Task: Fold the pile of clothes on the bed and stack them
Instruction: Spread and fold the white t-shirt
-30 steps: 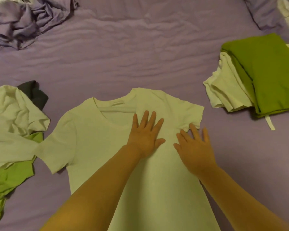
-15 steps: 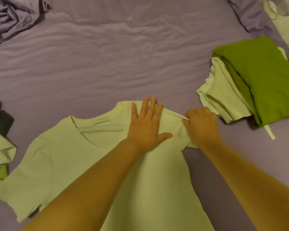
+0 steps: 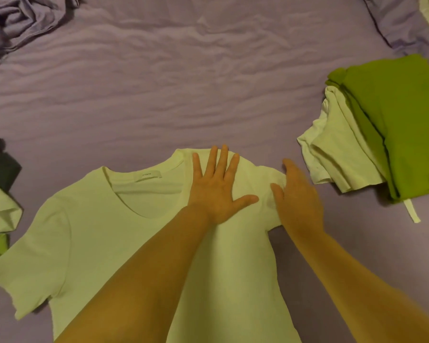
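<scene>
T-shirt (image 3: 89,243) flat on bed (image 3: 183,82) | left hand (image 3: 216,191) pressing shoulder, fingers spread | right hand (image 3: 297,201) flat on sleeve, fingers relaxed | advice: anchor left, fold sleeve inward along straight crease.

right hand (image 3: 299,199) grip released, sleeve (image 3: 268,184) folded in

A bed fills the whole view, covered by a lilac sheet (image 3: 183,78) creased into long shallow ripples. At the sheet's far left corner lies a crumpled heap of bedding (image 3: 22,21) in the same lilac. At its far right corner sits a lilac pillow (image 3: 401,23), partly cut off by the edge. The light is dim, warm and even
</scene>
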`<state>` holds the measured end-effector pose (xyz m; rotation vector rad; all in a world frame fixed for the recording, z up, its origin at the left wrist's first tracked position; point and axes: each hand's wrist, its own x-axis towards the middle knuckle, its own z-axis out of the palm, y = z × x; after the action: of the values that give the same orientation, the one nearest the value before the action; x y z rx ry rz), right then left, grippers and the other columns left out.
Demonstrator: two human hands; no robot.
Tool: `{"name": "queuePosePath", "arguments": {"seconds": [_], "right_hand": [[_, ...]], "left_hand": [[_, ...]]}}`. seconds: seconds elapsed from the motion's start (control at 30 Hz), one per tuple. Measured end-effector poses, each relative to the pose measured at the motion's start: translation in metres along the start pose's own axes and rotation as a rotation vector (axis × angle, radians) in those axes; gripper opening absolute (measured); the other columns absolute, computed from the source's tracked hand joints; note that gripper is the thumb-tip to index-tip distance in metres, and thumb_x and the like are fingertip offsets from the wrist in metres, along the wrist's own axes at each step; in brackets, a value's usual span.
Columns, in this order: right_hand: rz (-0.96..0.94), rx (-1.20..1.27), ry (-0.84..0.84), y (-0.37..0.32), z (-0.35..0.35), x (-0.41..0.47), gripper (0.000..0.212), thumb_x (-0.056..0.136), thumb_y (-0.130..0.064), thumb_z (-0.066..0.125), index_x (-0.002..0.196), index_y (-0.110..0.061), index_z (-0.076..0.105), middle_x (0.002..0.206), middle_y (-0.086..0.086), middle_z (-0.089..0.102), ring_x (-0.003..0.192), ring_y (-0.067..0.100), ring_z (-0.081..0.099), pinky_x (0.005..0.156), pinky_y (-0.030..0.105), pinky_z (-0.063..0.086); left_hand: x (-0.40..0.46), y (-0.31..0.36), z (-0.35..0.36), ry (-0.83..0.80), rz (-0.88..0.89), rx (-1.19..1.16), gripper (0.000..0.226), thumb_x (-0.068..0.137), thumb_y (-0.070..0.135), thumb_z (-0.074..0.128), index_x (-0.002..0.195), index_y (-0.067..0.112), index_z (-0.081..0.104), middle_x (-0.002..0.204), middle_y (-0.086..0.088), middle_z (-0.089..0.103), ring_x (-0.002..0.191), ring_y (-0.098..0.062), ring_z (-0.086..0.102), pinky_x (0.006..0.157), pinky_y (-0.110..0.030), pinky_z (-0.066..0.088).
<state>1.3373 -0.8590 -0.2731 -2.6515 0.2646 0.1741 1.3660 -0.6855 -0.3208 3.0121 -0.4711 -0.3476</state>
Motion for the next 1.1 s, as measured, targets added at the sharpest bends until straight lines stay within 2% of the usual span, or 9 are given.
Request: {"name": "queuePosePath", "arguments": {"seconds": [0.2, 0.33, 0.4, 0.47, 0.57, 0.73, 0.9, 1.0, 1.1], "right_hand": [[-0.041, 0.172, -0.017, -0.004, -0.020, 0.009, 0.051, 0.097, -0.021, 0.048, 0.144, -0.021, 0.029, 0.140, 0.004, 0.044, 0.122, 0.024, 0.049, 0.086, 0.032, 0.041], [-0.061, 0.399, -0.101, -0.040, -0.025, 0.003, 0.053, 0.094, -0.026, 0.055, 0.141, -0.026, 0.033, 0.116, 0.000, 0.056, 0.098, 0.016, 0.057, 0.074, 0.022, 0.039], [-0.033, 0.653, -0.256, -0.061, -0.022, -0.005, 0.046, 0.095, -0.030, 0.053, 0.138, -0.024, 0.038, 0.101, -0.005, 0.061, 0.071, 0.009, 0.063, 0.059, 0.022, 0.048], [0.057, 0.794, -0.330, -0.072, -0.020, -0.011, 0.035, 0.098, -0.031, 0.044, 0.132, -0.022, 0.046, 0.102, -0.004, 0.063, 0.064, 0.011, 0.065, 0.055, 0.025, 0.053], [0.033, 0.487, -0.223, -0.059, -0.015, -0.022, 0.030, 0.101, -0.023, 0.039, 0.126, -0.015, 0.054, 0.110, 0.002, 0.062, 0.093, 0.017, 0.063, 0.073, 0.019, 0.048], [-0.217, -0.018, -0.220, -0.035, 0.008, -0.065, 0.041, 0.096, -0.026, 0.049, 0.136, -0.015, 0.047, 0.139, 0.007, 0.048, 0.132, 0.026, 0.039, 0.106, 0.040, 0.036], [-0.392, -0.308, -0.064, -0.020, 0.021, -0.087, 0.050, 0.071, -0.009, 0.079, 0.119, -0.008, 0.065, 0.125, 0.021, 0.060, 0.117, 0.044, 0.053, 0.088, 0.056, 0.046], [-0.404, -0.264, -0.124, -0.033, 0.021, -0.081, 0.042, 0.090, -0.023, 0.046, 0.130, -0.014, 0.056, 0.140, 0.016, 0.047, 0.132, 0.038, 0.040, 0.103, 0.055, 0.033], [-0.454, -0.365, -0.277, -0.052, 0.028, -0.059, 0.070, 0.089, -0.056, -0.009, 0.150, -0.029, 0.014, 0.159, 0.002, 0.006, 0.146, 0.026, -0.003, 0.115, 0.049, 0.003]], "left_hand": [[-0.016, -0.006, -0.025, -0.094, 0.071, -0.066, 0.095, 0.081, 0.079, 0.025, 0.151, 0.022, -0.006, 0.157, -0.006, -0.019, 0.143, -0.027, -0.022, 0.114, -0.049, -0.013], [-0.050, -0.006, -0.049, 0.171, -0.235, -0.776, 0.037, 0.098, 0.037, 0.043, 0.128, 0.019, 0.055, 0.134, 0.000, 0.052, 0.126, -0.021, 0.046, 0.101, -0.025, 0.034], [-0.058, -0.004, -0.068, 0.114, -0.538, -1.305, 0.035, 0.098, 0.047, 0.037, 0.109, 0.025, 0.061, 0.107, 0.007, 0.066, 0.100, -0.016, 0.064, 0.084, -0.024, 0.049], [-0.059, -0.007, -0.076, 0.031, -0.686, -1.455, 0.041, 0.095, 0.057, 0.030, 0.100, 0.027, 0.059, 0.096, 0.003, 0.066, 0.092, -0.019, 0.065, 0.077, -0.028, 0.054], [-0.060, -0.012, -0.073, -0.034, -0.635, -1.257, 0.031, 0.091, 0.056, 0.046, 0.098, 0.027, 0.058, 0.097, 0.000, 0.062, 0.086, -0.024, 0.064, 0.084, -0.038, 0.055], [-0.054, -0.007, -0.057, -0.057, -0.537, -0.878, 0.042, 0.090, 0.030, 0.061, 0.127, 0.018, 0.048, 0.112, -0.003, 0.061, 0.088, -0.022, 0.061, 0.081, -0.033, 0.052], [-0.063, -0.015, -0.052, 0.026, -0.430, -0.489, 0.032, 0.093, 0.025, 0.052, 0.125, 0.021, 0.048, 0.110, -0.001, 0.060, 0.092, -0.020, 0.057, 0.071, -0.033, 0.049], [-0.076, -0.027, -0.047, 0.128, -0.304, -0.315, 0.032, 0.096, 0.022, 0.045, 0.127, 0.019, 0.052, 0.119, -0.004, 0.055, 0.105, -0.023, 0.049, 0.083, -0.033, 0.044], [-0.094, -0.048, -0.039, 0.109, -0.234, -0.186, 0.038, 0.099, 0.023, 0.037, 0.137, 0.018, 0.044, 0.140, -0.005, 0.043, 0.130, -0.026, 0.034, 0.104, -0.035, 0.029]]}}
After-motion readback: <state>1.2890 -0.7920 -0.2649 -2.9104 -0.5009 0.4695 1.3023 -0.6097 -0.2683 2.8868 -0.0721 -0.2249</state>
